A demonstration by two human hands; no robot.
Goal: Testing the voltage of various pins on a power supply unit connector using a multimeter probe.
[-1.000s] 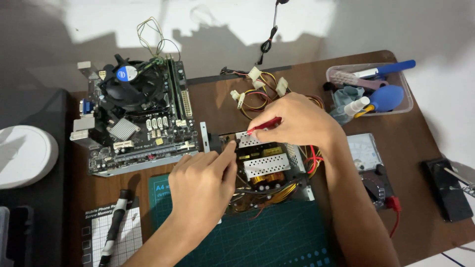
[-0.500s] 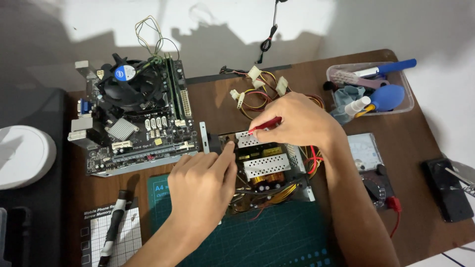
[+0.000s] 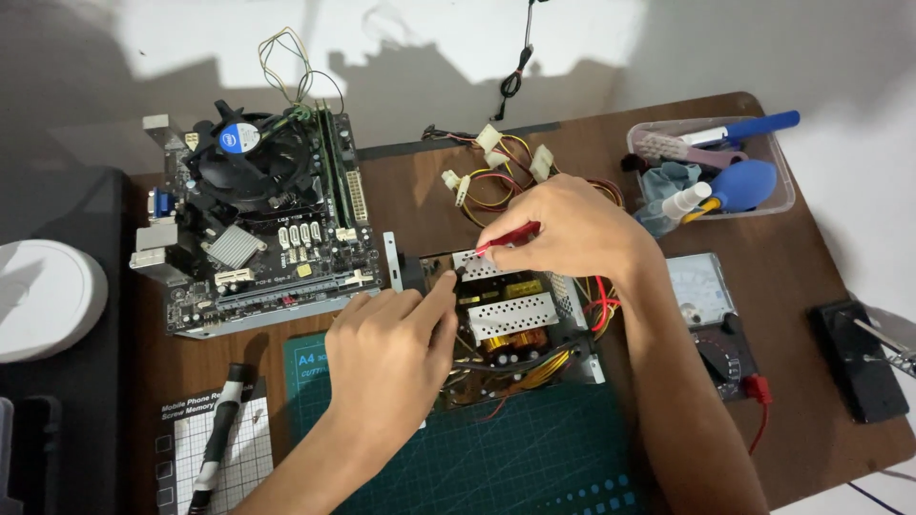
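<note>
Brown wood runs under everything, a tabletop pushed against a pale wall, with a dark green cutting mat on its near edge; I take the opened power supply board as my landmark, lying half on that mat. My left hand rests on the board's left side, fingers curled and the forefinger stretched to touch its upper left corner, holding nothing; it only steadies. My right hand sits over the board's far edge, its grip pinched narrow around a red-handled tool; I cannot tell whether it is a screwdriver or a probe, since my fingers hide most of it.

As I judge it, the work is midway: the casing is already off and the heat sinks and coils lie bare, yet the board is still in its tray with the wiring attached; the tip is only just reaching the top left of the board.

That tool lies nearly level, long axis running right to left and dipping slightly, tip pointing left toward my left forefinger.

Left of the board stands a motherboard with its fan; behind the board trails a bundle of coloured cables; to the right sits an analogue multimeter, and beyond it a clear tray of cleaning tools.
</note>
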